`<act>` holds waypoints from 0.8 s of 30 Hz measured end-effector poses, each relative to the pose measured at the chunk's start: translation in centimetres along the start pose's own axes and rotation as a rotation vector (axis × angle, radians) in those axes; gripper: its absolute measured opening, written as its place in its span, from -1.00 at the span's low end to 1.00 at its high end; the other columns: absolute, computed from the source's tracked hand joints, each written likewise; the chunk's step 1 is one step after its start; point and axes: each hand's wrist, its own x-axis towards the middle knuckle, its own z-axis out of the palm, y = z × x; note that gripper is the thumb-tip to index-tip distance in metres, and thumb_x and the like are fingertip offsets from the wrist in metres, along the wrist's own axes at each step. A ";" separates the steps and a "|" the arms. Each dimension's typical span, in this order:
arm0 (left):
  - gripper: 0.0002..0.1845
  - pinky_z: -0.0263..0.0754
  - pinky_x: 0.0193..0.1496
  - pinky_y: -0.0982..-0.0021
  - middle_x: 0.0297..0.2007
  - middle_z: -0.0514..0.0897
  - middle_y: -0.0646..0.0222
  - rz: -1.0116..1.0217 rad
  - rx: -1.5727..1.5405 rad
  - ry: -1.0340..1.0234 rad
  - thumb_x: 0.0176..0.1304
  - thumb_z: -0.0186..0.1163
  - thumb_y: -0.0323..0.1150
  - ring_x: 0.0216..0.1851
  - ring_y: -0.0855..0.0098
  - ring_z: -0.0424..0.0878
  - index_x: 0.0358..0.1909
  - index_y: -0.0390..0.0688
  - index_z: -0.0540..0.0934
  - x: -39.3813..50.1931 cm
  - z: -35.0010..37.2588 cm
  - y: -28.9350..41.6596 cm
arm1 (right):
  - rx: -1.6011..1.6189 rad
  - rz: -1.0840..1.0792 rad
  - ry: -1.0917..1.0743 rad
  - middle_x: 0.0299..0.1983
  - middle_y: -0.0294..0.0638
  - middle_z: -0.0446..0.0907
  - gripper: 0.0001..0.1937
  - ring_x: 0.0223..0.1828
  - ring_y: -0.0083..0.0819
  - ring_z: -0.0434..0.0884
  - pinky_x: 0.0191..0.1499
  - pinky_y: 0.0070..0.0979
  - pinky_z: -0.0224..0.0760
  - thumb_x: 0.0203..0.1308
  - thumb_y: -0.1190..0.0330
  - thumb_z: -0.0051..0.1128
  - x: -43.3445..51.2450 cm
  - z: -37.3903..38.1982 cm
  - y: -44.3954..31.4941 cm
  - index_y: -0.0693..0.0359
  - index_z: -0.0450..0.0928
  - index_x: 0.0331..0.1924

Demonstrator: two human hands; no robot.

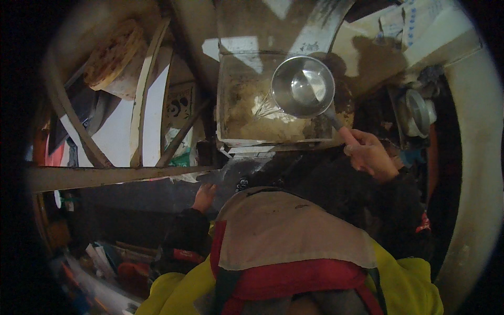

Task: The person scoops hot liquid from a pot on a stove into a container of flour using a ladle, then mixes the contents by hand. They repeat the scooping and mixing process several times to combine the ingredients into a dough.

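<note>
My right hand [372, 155] grips the pinkish handle of a round metal dipper [285, 80]. Its bowl is above a rectangular basin [219, 98] with stained, brownish insides. Light glints off the dipper's shiny bottom. Thin bright streaks run down from its left rim into the basin; whether they are liquid or glare, I cannot tell. Low beside my apron [291, 232], my left hand [204, 197] hangs near the basin's lower left, apart from it. Nothing shows in the left hand, and its fingers are partly hidden in shadow.
A frame of worn bars [139, 114] stands to the left, with a round chopping block [114, 63] behind it. Beside the block is a bag with a panda print [179, 104]. White dishes [417, 112] are stacked at the right, near a pale curved edge [472, 177].
</note>
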 end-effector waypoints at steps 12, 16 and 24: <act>-0.81 0.39 -0.17 0.15 -0.29 0.52 0.18 -0.056 -0.085 0.122 0.08 0.01 -0.38 -0.24 0.06 0.47 -0.25 -0.14 0.48 -1.3 2.4 -2.0 | 0.067 -0.036 0.196 -0.66 -0.32 0.28 -0.69 -0.74 -0.61 0.23 -0.67 -0.63 0.02 0.14 0.41 -0.01 -1.4 -4.4 1.8 0.41 0.30 -0.08; -0.78 0.38 -0.20 0.15 -0.32 0.51 0.18 0.020 -0.176 0.187 0.03 0.05 -0.39 -0.26 0.07 0.46 -0.24 -0.17 0.48 -0.9 3.0 -2.7 | 0.094 -0.033 0.231 -0.66 -0.37 0.31 -0.56 -0.75 -0.65 0.26 -0.70 -0.67 0.09 0.10 0.48 -0.06 -1.4 -5.3 1.8 0.39 0.25 0.12; -0.70 0.37 -0.20 0.14 -0.32 0.51 0.18 0.035 -0.035 0.036 -0.05 0.13 -0.42 -0.25 0.08 0.47 -0.20 -0.20 0.46 -0.8 0.4 -1.0 | 0.036 -0.089 0.194 -0.59 -0.37 0.35 -0.51 -0.71 -0.66 0.31 -0.68 -0.68 0.16 0.09 0.42 -0.03 -1.5 -4.3 1.0 0.40 0.24 0.14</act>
